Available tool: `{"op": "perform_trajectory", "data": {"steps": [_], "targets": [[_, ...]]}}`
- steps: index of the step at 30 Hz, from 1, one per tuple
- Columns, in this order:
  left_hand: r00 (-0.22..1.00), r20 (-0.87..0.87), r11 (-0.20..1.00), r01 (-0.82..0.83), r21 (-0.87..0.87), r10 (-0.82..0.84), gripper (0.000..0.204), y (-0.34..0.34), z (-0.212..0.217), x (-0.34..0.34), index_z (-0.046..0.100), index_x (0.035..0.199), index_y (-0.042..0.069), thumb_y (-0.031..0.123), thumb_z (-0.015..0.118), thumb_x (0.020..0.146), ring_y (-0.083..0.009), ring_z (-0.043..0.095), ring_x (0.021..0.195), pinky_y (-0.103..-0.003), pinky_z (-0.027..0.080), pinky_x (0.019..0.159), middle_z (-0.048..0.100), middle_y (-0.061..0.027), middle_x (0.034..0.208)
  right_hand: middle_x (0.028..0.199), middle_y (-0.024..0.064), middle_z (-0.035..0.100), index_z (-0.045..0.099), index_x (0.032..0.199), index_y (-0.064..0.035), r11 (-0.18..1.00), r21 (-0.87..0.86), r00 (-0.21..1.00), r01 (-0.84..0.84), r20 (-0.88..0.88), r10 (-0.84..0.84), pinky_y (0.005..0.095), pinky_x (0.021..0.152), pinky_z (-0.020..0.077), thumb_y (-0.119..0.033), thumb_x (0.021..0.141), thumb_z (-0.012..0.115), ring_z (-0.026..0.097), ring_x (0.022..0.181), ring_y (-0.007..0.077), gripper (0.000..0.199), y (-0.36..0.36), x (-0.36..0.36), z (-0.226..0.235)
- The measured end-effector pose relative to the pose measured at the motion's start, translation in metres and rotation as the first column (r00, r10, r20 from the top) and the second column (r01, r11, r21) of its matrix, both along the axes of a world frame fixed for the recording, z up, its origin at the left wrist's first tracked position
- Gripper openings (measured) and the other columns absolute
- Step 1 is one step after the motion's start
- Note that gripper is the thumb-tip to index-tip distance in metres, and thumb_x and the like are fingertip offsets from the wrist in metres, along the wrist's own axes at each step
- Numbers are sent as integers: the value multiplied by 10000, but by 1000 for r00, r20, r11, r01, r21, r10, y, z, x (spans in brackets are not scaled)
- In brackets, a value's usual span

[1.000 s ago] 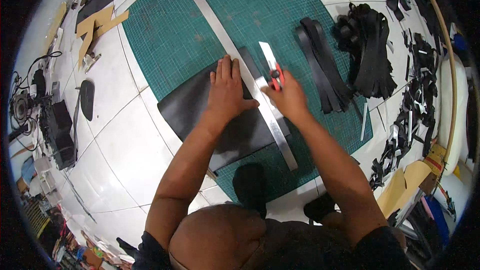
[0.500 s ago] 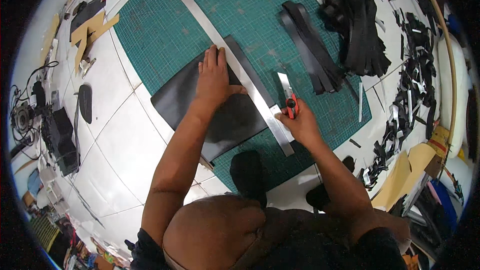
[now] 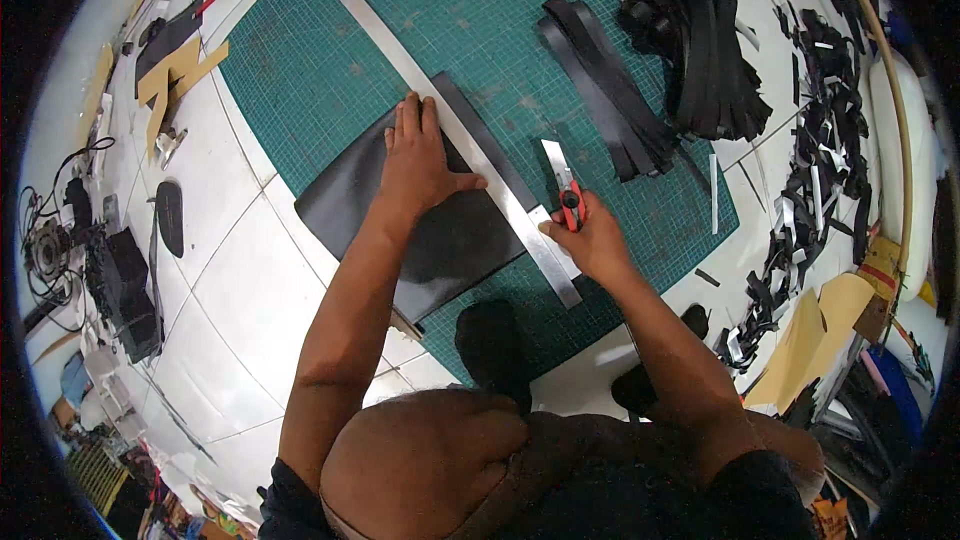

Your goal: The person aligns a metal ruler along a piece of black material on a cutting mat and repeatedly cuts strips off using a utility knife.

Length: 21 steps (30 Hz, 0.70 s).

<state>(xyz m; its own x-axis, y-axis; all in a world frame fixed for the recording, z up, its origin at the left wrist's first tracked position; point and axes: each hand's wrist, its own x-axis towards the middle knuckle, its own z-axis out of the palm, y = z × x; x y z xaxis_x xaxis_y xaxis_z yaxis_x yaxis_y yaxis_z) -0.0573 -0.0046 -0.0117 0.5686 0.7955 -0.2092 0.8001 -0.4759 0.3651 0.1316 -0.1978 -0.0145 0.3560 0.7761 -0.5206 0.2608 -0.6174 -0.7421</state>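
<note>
Metal ruler (image 3: 503, 202), smooth, satin; blk sheet (image 3: 460, 240) semi-gloss (leather-like, approx.); strips (image 3: 610, 90) nr R edge of matt mat (image 3: 290, 60), similar.

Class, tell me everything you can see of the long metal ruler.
The ruler is long, narrow and silvery, apparently metal, with a small hole near its far end. It lies slantwise, far end toward the left, across a black sheet, both ends reaching over the green mat. The left hand touches it with the thumb; a white piece lies along its right edge near the lower end.
</note>
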Motion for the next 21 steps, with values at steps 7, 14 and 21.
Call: {"op": "perform_trajectory", "data": {"steps": [7, 14, 21], "targets": [[999, 38, 1000, -7, -28, 8, 1295, 1, -3, 1, 269, 1454, -73, 492, 928, 492, -456, 234, 1430, -601, 270, 1126, 224, -289, 1522, 887, 104, 683, 578, 1030, -26, 999, 42, 1000, -5, 6, 5, 374, 741, 522, -269, 780, 811, 666, 798, 234, 420, -5, 1, -13], [999, 29, 999, -23, -27, 23, 1304, 1, -2, 0, 269, 1452, -83, 494, 930, 487, -458, 257, 1416, -558, 278, 1136, 226, -296, 1523, 888, 103, 682, 586, 1027, -24, 1000, 22, 1000, 0, 2, 0, 373, 740, 522, -266, 779, 811, 665, 799, 232, 413, -2, -1, -3], [1000, 2, 1000, 0, 14, 0, 1294, 0, -4, 0, 288, 1445, -93, 554, 903, 509, -462, 287, 1398, -525, 290, 1138, 234, -305, 1517, 859, 85, 667, 580, 999, -33, 1000, 25, 999, -15, -28, 16, 365, 723, 509, -249, 788, 803, 644, 779, 211, 375, 2, 0, 1]]}}
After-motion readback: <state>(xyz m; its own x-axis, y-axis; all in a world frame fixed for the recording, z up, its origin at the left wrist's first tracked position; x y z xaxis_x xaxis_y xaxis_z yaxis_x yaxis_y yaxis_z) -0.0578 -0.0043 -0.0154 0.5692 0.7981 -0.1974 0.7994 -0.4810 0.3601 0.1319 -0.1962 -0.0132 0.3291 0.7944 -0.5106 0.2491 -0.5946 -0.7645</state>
